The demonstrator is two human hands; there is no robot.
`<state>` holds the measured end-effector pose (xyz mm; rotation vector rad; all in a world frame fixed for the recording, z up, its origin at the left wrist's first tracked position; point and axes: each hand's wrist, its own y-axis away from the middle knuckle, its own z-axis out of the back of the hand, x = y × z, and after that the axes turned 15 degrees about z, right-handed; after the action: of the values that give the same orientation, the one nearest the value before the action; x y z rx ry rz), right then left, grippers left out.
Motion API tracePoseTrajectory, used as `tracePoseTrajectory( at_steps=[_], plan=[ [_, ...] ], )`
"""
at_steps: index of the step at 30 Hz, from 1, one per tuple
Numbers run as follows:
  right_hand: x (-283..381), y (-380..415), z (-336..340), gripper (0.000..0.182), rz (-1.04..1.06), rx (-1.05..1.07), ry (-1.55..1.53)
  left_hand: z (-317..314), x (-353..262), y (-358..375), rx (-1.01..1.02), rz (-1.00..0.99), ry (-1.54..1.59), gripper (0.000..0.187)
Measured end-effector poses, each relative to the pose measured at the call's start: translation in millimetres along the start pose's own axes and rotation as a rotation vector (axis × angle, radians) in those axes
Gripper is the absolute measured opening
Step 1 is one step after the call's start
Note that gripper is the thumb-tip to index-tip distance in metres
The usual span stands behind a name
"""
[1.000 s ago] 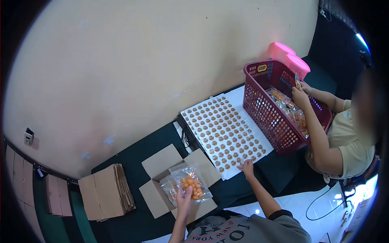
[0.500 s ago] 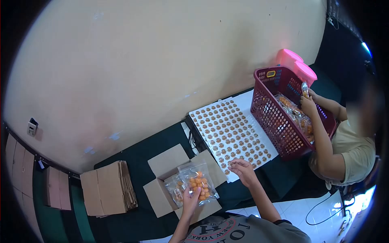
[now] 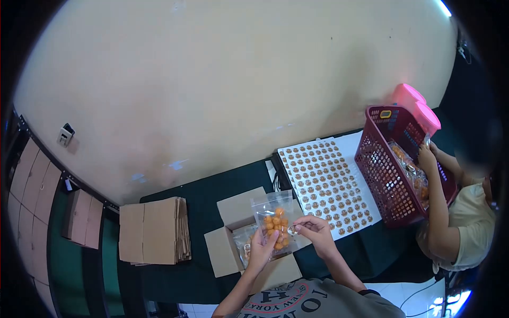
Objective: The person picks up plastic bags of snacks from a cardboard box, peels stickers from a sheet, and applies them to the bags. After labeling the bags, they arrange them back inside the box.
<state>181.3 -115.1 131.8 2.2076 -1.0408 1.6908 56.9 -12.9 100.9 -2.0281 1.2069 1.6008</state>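
The right hand, off the sticker sheet now, is pinching a round sticker against the snack bag. The left hand is still gripping that bag's lower edge over the open carton.

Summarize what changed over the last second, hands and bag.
The right hand left the sticker sheet and came back to the bag of orange snacks, a small round piece pinched at its fingertips. The left hand still holds the bag over the open box.
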Motion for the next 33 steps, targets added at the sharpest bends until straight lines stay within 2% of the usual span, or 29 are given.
tracePoseTrajectory(
  at_steps=[5, 10, 13, 15, 18, 22, 24, 33],
  plan=[
    [-15, -10, -17, 0.009, 0.026, -0.003, 0.035, 6, -5, -7, -0.046, -0.07, -0.028, 0.027],
    [-24, -20, -22, 0.01, 0.063, 0.029, 0.14, 11, -10, -16, -0.112, -0.116, -0.094, 0.029],
    [-22, -24, -26, 0.006, 0.085, 0.033, 0.282, 12, -12, -18, -0.151, -0.096, -0.118, 0.028],
    [-23, -28, -27, 0.006, 0.359, 0.059, 0.675, 15, -6, -21, -0.152, -0.131, -0.128, 0.027],
    [-25, -31, -29, 0.008, 0.368, 0.055, 0.775, 20, 3, -26, -0.187, -0.169, -0.169, 0.027],
    [-30, -33, -31, 0.008, 0.35, 0.032, 0.73, 20, 4, -26, -0.179, -0.166, -0.142, 0.028],
    [-32, -32, -32, 0.009, 0.325, 0.054, 0.737, 17, -2, -21, -0.172, -0.104, -0.109, 0.028],
    [-37, -27, -38, 0.009, 0.348, 0.038, 0.703, 23, 4, -23, -0.129, -0.107, -0.045, 0.028]
  ],
)
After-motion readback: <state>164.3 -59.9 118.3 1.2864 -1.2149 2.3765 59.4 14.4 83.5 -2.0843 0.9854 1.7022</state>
